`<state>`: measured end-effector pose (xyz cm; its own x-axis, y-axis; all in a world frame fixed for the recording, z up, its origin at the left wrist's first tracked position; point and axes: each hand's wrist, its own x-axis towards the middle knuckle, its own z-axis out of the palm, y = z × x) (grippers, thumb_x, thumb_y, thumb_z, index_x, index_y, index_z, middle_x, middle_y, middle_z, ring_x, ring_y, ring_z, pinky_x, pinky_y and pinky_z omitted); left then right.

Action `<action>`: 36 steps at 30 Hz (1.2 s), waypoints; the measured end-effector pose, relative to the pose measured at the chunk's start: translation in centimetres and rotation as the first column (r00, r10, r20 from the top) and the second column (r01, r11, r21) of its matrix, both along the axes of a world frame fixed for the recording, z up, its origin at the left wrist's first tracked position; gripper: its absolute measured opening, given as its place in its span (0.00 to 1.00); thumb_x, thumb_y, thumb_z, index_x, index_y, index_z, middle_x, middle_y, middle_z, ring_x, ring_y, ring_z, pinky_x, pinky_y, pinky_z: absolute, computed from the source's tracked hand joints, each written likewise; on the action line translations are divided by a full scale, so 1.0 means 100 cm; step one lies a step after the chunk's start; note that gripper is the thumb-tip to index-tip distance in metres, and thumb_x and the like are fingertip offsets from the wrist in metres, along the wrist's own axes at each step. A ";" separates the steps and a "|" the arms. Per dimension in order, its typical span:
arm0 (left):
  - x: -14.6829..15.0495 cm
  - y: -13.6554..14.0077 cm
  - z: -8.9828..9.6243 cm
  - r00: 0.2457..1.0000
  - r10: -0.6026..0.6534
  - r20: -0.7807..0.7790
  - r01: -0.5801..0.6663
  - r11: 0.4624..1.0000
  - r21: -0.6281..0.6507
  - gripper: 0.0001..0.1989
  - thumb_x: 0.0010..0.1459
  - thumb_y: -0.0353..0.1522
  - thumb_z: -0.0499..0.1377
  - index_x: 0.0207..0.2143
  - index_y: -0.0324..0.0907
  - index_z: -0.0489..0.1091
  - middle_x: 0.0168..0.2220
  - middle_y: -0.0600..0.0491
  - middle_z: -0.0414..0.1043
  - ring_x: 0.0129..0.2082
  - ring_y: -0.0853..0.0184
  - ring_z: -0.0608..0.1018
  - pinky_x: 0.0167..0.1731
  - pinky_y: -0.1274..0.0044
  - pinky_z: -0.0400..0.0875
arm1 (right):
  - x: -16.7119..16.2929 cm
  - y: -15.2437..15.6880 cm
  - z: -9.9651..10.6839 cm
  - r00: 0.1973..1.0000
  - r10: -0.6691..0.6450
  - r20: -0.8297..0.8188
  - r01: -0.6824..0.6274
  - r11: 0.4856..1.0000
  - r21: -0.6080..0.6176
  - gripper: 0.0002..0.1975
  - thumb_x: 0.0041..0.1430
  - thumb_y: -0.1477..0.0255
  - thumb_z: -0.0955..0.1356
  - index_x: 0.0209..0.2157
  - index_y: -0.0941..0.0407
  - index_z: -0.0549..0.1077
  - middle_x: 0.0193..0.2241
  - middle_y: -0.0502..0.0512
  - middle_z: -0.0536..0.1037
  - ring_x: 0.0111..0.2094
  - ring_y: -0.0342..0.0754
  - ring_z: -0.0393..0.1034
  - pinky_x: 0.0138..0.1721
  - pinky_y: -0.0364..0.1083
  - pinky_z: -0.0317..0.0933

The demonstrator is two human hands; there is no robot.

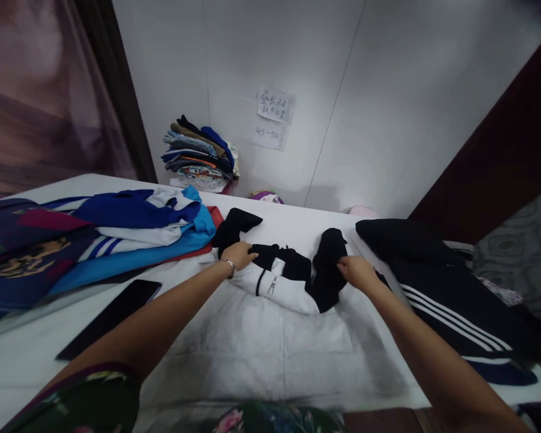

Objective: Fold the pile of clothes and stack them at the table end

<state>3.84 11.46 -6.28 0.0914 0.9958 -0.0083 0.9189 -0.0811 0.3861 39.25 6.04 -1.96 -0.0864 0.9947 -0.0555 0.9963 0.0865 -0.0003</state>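
Pale jacket (270,343) across the middle of the desk (293,222), its body spread, its black parts rumpled.
The body looks laid out toward the desk's near edge; the bunched collar and bent black sections toward the desk's far edge seem left to straighten. The left hand (240,255) has its fingers together on cloth beside the collar, gripping or just resting, I cannot tell; the right hand (359,272) has its fingers clamped on the opposite black section. The jacket touches both.
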 end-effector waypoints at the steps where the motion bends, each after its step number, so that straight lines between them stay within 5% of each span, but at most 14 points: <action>1: 0.003 0.001 0.002 0.999 -0.004 0.043 0.003 1.000 0.020 0.15 0.53 0.39 0.57 0.40 0.42 0.74 0.47 0.44 0.74 0.48 0.56 0.74 0.45 0.71 0.67 | -0.010 0.006 0.002 0.988 0.032 -0.152 -0.024 0.998 0.054 0.15 0.63 0.69 0.60 0.42 0.57 0.76 0.45 0.61 0.77 0.48 0.54 0.70 0.46 0.46 0.61; 4: 0.009 0.003 0.013 0.982 -0.028 0.189 0.016 0.998 0.065 0.13 0.54 0.35 0.56 0.39 0.40 0.73 0.41 0.46 0.76 0.43 0.59 0.76 0.43 0.73 0.68 | -0.046 0.030 -0.003 0.779 -0.010 -0.627 -0.006 1.000 -0.023 0.14 0.60 0.63 0.65 0.41 0.57 0.76 0.37 0.58 0.79 0.40 0.51 0.73 0.40 0.44 0.63; 8: 0.003 -0.013 0.036 0.921 -0.112 0.374 0.067 0.989 0.130 0.12 0.55 0.39 0.54 0.35 0.40 0.70 0.35 0.52 0.75 0.38 0.64 0.76 0.38 0.76 0.69 | -0.081 0.047 -0.027 0.664 -0.149 -0.733 0.005 0.981 -0.194 0.16 0.50 0.60 0.72 0.34 0.60 0.76 0.21 0.54 0.74 0.23 0.47 0.68 0.26 0.44 0.61; 11: -0.006 -0.042 0.052 0.774 -0.232 0.589 0.144 0.971 0.193 0.13 0.51 0.42 0.57 0.31 0.41 0.68 0.30 0.55 0.72 0.34 0.65 0.74 0.36 0.75 0.69 | -0.083 0.036 -0.033 0.567 -0.143 -0.811 -0.028 0.981 -0.192 0.17 0.51 0.60 0.71 0.38 0.58 0.74 0.21 0.50 0.72 0.19 0.42 0.64 0.22 0.42 0.58; 13: -0.014 -0.063 0.060 0.681 -0.262 0.684 0.178 0.965 0.192 0.14 0.49 0.42 0.60 0.28 0.41 0.68 0.29 0.56 0.70 0.33 0.67 0.72 0.35 0.75 0.68 | -0.075 0.017 -0.028 0.431 -0.075 -0.899 -0.044 0.994 -0.104 0.17 0.52 0.59 0.70 0.39 0.56 0.72 0.22 0.48 0.71 0.21 0.41 0.63 0.23 0.41 0.58; 16: -0.029 -0.092 0.061 0.610 -0.169 0.774 0.231 0.973 0.031 0.14 0.47 0.42 0.63 0.29 0.41 0.68 0.29 0.56 0.69 0.31 0.68 0.72 0.33 0.76 0.67 | -0.057 -0.024 -0.020 0.228 0.129 -0.965 -0.040 0.992 0.123 0.14 0.51 0.60 0.70 0.35 0.55 0.73 0.25 0.48 0.71 0.26 0.42 0.64 0.28 0.41 0.58; 18: -0.038 -0.106 0.054 0.537 -0.041 0.843 0.296 0.944 -0.143 0.15 0.46 0.42 0.65 0.31 0.41 0.69 0.28 0.56 0.70 0.29 0.68 0.72 0.31 0.77 0.68 | -0.049 -0.053 -0.021 0.203 0.178 -0.963 -0.030 0.984 0.176 0.13 0.51 0.62 0.72 0.36 0.54 0.74 0.26 0.48 0.70 0.27 0.42 0.63 0.29 0.41 0.58; 22: -0.040 -0.122 0.037 0.430 0.212 0.878 0.396 0.830 -0.394 0.18 0.50 0.48 0.60 0.33 0.42 0.73 0.35 0.51 0.76 0.37 0.63 0.77 0.39 0.73 0.71 | -0.047 -0.093 -0.040 0.010 -0.131 -0.991 -0.077 0.988 -0.131 0.22 0.51 0.58 0.72 0.47 0.52 0.70 0.19 0.43 0.64 0.21 0.39 0.60 0.23 0.40 0.56; 26: -0.024 -0.119 0.038 0.531 0.254 0.809 0.415 0.755 -0.509 0.22 0.53 0.51 0.57 0.35 0.42 0.75 0.39 0.49 0.78 0.44 0.59 0.77 0.46 0.71 0.71 | -0.057 -0.095 -0.052 0.034 -0.304 -0.952 -0.098 0.947 -0.306 0.37 0.50 0.56 0.72 0.59 0.52 0.60 0.17 0.42 0.64 0.18 0.41 0.62 0.20 0.41 0.59; 30: -0.011 -0.103 0.060 0.768 -0.028 0.640 0.321 0.882 -0.346 0.22 0.54 0.51 0.54 0.29 0.42 0.73 0.33 0.51 0.77 0.37 0.60 0.77 0.38 0.72 0.72 | -0.067 -0.076 -0.038 0.058 -0.298 -0.953 -0.086 0.949 -0.302 0.44 0.49 0.60 0.73 0.64 0.51 0.54 0.33 0.51 0.78 0.31 0.48 0.73 0.33 0.47 0.70; 33: -0.008 -0.099 0.085 0.848 -0.238 0.474 0.292 0.955 -0.042 0.22 0.57 0.49 0.50 0.31 0.42 0.72 0.34 0.52 0.76 0.36 0.60 0.76 0.37 0.73 0.72 | -0.068 -0.066 -0.013 0.035 -0.075 -0.997 -0.051 0.996 -0.076 0.40 0.50 0.62 0.73 0.63 0.49 0.57 0.57 0.55 0.69 0.56 0.54 0.64 0.54 0.53 0.63; 36: -0.009 -0.108 0.107 0.826 -0.393 0.404 0.323 0.917 0.233 0.21 0.60 0.45 0.49 0.47 0.43 0.70 0.47 0.51 0.73 0.49 0.59 0.73 0.51 0.71 0.67 | -0.062 -0.070 0.010 0.105 0.201 -0.974 0.065 0.976 0.209 0.39 0.54 0.61 0.70 0.64 0.46 0.53 0.65 0.48 0.55 0.66 0.53 0.46 0.63 0.56 0.49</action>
<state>2.98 0.64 4.37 0.4012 0.8779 0.2613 0.5542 -0.4598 0.6939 33.02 -0.98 -0.99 0.0000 0.9580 0.2868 0.1103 0.2851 -0.9521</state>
